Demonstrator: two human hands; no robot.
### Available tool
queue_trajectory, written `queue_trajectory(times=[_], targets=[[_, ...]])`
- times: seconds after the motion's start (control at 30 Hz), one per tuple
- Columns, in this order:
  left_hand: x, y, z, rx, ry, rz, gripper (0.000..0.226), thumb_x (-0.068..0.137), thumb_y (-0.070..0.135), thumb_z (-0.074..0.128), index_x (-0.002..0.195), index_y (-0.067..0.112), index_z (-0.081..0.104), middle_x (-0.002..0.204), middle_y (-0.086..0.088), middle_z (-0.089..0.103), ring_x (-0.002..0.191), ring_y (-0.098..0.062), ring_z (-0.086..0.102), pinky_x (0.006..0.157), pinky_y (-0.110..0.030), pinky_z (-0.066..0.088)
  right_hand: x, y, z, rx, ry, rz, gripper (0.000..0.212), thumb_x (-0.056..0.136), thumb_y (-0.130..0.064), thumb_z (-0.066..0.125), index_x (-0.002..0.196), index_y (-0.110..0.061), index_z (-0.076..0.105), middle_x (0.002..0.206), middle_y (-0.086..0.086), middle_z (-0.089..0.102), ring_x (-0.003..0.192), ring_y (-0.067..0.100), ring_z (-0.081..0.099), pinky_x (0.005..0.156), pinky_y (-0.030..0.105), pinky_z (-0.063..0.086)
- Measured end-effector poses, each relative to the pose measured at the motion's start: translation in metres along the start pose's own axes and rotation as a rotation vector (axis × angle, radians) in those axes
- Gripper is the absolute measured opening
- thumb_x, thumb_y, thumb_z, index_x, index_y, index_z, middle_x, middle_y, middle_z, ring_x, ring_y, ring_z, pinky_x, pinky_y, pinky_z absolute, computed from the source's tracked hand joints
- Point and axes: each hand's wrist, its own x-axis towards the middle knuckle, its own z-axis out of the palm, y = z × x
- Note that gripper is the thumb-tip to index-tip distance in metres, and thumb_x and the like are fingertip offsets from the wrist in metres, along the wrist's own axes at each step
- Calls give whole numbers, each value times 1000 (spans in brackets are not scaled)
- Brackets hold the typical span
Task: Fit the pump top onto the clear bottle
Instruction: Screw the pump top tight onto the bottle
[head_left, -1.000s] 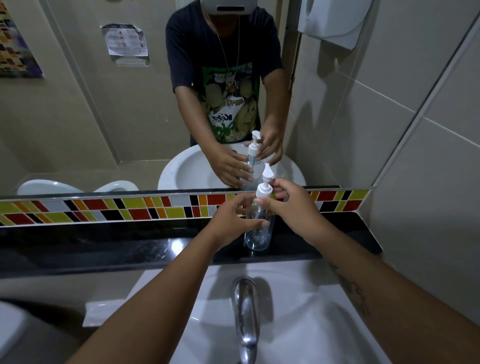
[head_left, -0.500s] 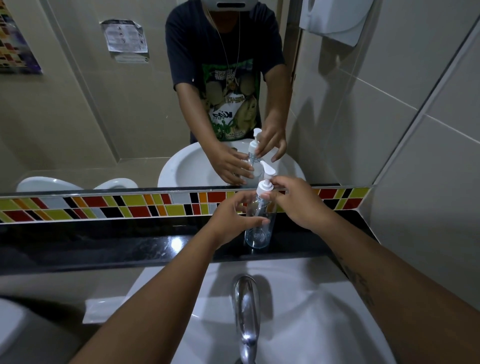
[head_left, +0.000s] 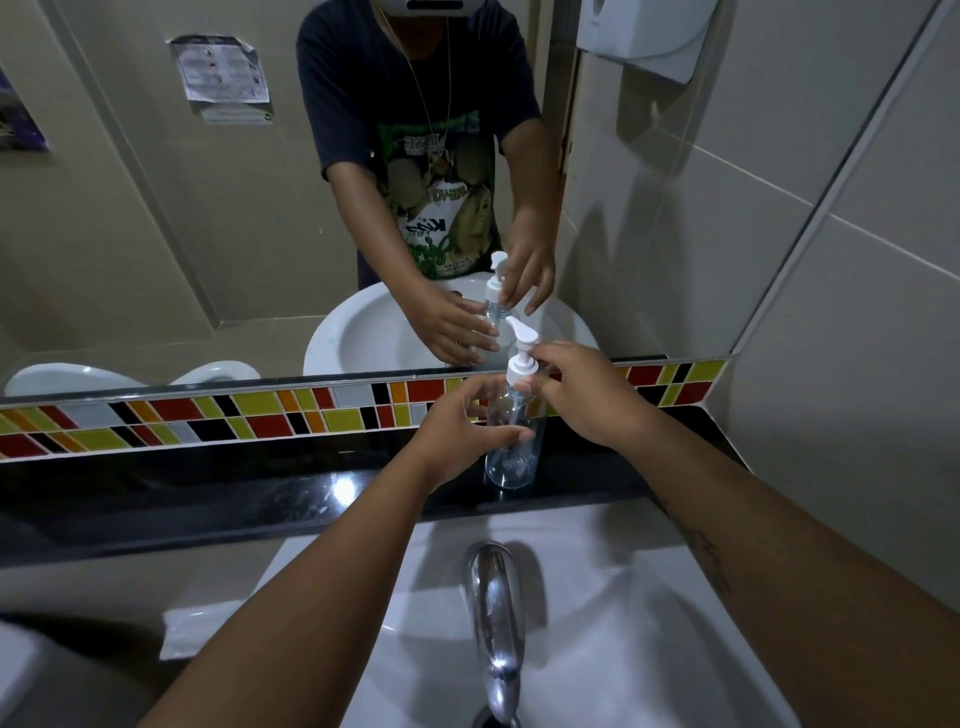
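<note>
I see the clear bottle (head_left: 511, 441) standing up on the black ledge (head_left: 260, 488) behind the sink, my left hand (head_left: 462, 431) wrapped around its middle and my right hand (head_left: 582, 395) pinching the white pump top (head_left: 521, 358) on its neck.

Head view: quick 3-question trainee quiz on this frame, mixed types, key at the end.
1. True or false: the clear bottle stands upright on the black ledge.
2. Which hand is at the pump top? A) left hand B) right hand
3. Fill in: the chrome tap sits over the white ____.

Key:
1. True.
2. B: the right hand has its fingers at the collar, while the left hand steadies the bottle's body.
3. Sink.
</note>
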Motion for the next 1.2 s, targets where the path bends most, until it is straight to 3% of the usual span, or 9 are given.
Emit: queue_trajectory(times=[0.2,0.33,0.43,0.57,0.77,0.93,1.03,1.13,1.2], targets=[[0,-1,1,-37,-13,28,57,75,24,89,122,39,61,128,7,65,117,-17,62,91,-38,58,-11,-8,12,37,183,81,29,86,-16,68,114,-12,67,107,4,69,90,14,61,76,27,47],[0,0,1,-54,-19,43,55,74,24,90,110,50,58,121,14,65,113,-10,62,82,-26,56,-23,-7,18,101,241,105,24,85,-16,70,108,-9,69,100,5,72,89,15,64,80,31,51],[0,-1,1,-64,-24,34,56,74,22,90,110,50,57,120,14,64,112,-8,61,82,-26,55,-27,-4,21,111,276,133,34,84,-19,71,117,-11,64,114,5,67,99,15,61,79,24,45],[0,0,2,-58,-26,22,58,75,22,89,123,36,59,123,10,65,114,-11,63,84,-28,57,-18,-1,21,268,147,164,53,88,-21,66,138,-19,47,137,-3,54,125,12,47,88,15,34],[-3,-2,6,-60,15,28,62,77,19,88,131,28,60,127,6,67,114,-13,65,88,-30,58,-16,7,27,448,192,98,40,91,-20,62,130,-26,56,116,-14,63,101,-10,56,75,0,41],[-2,-2,8,-81,23,-4,65,76,17,88,133,26,59,131,4,66,119,-17,64,96,-45,57,-18,16,23,443,229,69,28,88,-24,66,116,-25,63,99,-23,62,97,-8,57,82,17,45],[-1,0,8,-80,28,-15,65,76,18,89,133,27,59,133,2,65,121,-21,63,98,-49,55,-15,18,19,421,182,57,37,88,-27,66,124,-27,58,108,-25,57,97,-14,51,75,7,35],[0,0,7,-63,27,-27,66,75,20,89,133,27,59,132,2,65,120,-21,63,98,-50,55,-11,20,17,447,49,48,46,92,-26,61,136,-25,50,128,-15,56,113,-2,50,81,8,38],[0,0,6,-53,22,-30,67,74,21,89,133,27,59,131,3,66,120,-21,64,97,-50,56,-12,21,18,455,48,41,45,93,-24,60,137,-25,49,127,-15,54,109,-4,51,81,5,39]])
